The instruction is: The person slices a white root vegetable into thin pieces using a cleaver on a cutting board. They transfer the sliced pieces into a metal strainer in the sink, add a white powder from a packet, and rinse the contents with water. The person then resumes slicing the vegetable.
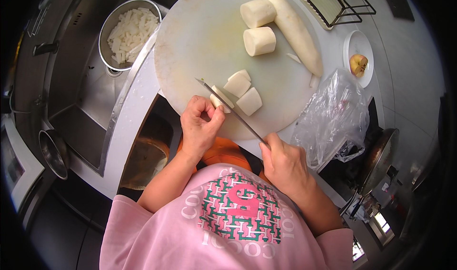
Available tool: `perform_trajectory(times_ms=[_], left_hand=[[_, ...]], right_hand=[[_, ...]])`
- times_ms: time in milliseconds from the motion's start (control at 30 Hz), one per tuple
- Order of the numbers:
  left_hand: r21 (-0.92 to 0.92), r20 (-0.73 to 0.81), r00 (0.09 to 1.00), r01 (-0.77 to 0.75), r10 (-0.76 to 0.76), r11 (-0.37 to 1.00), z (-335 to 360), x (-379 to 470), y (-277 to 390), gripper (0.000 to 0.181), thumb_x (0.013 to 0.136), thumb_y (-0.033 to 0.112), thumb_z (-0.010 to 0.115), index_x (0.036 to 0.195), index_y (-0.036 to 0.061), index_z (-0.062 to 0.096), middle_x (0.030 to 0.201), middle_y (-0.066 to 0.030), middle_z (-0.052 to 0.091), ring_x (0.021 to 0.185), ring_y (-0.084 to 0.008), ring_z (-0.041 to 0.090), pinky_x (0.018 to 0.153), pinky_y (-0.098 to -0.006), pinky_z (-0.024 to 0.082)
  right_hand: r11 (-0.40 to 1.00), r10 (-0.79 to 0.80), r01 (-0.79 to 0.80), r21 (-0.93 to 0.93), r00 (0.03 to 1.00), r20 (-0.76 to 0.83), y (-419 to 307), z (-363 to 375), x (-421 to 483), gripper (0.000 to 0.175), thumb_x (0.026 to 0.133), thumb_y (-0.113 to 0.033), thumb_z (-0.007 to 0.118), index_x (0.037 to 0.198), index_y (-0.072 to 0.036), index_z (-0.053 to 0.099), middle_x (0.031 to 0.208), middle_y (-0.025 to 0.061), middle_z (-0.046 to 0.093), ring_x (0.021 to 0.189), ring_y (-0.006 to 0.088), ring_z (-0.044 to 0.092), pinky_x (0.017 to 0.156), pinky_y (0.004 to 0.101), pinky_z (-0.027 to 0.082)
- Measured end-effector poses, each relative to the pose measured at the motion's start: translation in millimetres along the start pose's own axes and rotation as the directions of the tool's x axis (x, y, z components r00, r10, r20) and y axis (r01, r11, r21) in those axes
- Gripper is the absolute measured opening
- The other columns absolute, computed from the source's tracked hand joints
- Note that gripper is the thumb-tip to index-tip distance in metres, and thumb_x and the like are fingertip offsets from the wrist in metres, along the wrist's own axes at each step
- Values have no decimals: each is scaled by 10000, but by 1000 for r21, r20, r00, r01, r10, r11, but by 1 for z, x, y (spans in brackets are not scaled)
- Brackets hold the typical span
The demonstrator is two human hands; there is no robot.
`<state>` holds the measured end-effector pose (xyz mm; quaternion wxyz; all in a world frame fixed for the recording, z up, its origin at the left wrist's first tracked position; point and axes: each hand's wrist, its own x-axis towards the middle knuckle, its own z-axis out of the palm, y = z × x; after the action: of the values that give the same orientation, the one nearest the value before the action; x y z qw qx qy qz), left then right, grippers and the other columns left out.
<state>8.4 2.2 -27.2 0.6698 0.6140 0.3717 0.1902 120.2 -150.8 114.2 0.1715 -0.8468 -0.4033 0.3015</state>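
Observation:
On the round white cutting board (pixel 200 52), my left hand (pixel 202 121) pinches the near end of a small stack of white radish slices (pixel 222 99). My right hand (pixel 284 159) grips the handle end of a knife (pixel 237 116), whose blade lies across the slices, its tip pointing to the upper left. Several loose radish slices (pixel 249 101) rest just right of the blade. Farther up the board are two thick peeled radish chunks (pixel 259 41) and a long peeled radish piece (pixel 298 34), with thin scraps beside its tapered end.
A metal bowl of cut white radish strips (pixel 130 36) stands in the steel sink (pixel 96 91) at left. On the right are a crumpled clear plastic bag (pixel 332 116), a white plate (pixel 366 78) with a cut apple (pixel 358 64), a black wire rack (pixel 342 5) and a pan (pixel 378 163).

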Motion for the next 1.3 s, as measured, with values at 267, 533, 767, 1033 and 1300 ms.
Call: perform_trajectory(times_ms=[267, 533, 767, 1033, 1300], left_hand=[[-6, 30, 999, -10, 11, 1000, -1, -1, 4, 190, 819, 34, 702, 725, 29, 537, 800, -38, 514, 713, -124, 492, 633, -251, 425], [-64, 95, 995, -19, 25, 998, -5, 0, 15, 123, 834, 26, 686, 770, 19, 581, 887, -55, 534, 792, -126, 516, 695, -241, 443], [-30, 49, 999, -16, 18, 999, -3, -2, 11, 113, 821, 27, 675, 765, 21, 577, 866, -45, 538, 780, -125, 528, 691, -245, 447], [-113, 13, 999, 31, -30, 993, 3, -4, 3, 93, 778, 10, 653, 742, 26, 568, 847, -50, 544, 771, -137, 534, 700, -253, 450], [-50, 28, 1000, -10, 12, 999, 0, -3, 3, 74, 752, 2, 647, 739, 17, 576, 825, -52, 537, 752, -146, 520, 700, -255, 445]], right_hand=[[996, 73, -69, -56, 994, 77, -5, -7, -6, 126, 909, -106, 624, 886, -21, 533, 650, 169, 626, 602, 387, 636, 538, 457, 483], [994, 55, -57, -93, 998, -31, 8, 44, 23, 158, 916, -130, 621, 855, -30, 514, 669, 171, 634, 593, 398, 628, 520, 463, 480], [999, -41, 39, -35, 996, -74, -3, 16, 7, 128, 883, -109, 636, 892, -36, 531, 700, 144, 630, 590, 343, 641, 516, 422, 503], [999, 49, -49, -6, 999, 13, -15, 0, 0, 115, 902, -90, 628, 904, -5, 550, 686, 193, 632, 615, 404, 632, 539, 463, 484], [985, 27, -22, -170, 999, 24, -1, 37, 16, 148, 871, -102, 646, 884, -36, 514, 681, 148, 629, 579, 351, 643, 514, 432, 502]])
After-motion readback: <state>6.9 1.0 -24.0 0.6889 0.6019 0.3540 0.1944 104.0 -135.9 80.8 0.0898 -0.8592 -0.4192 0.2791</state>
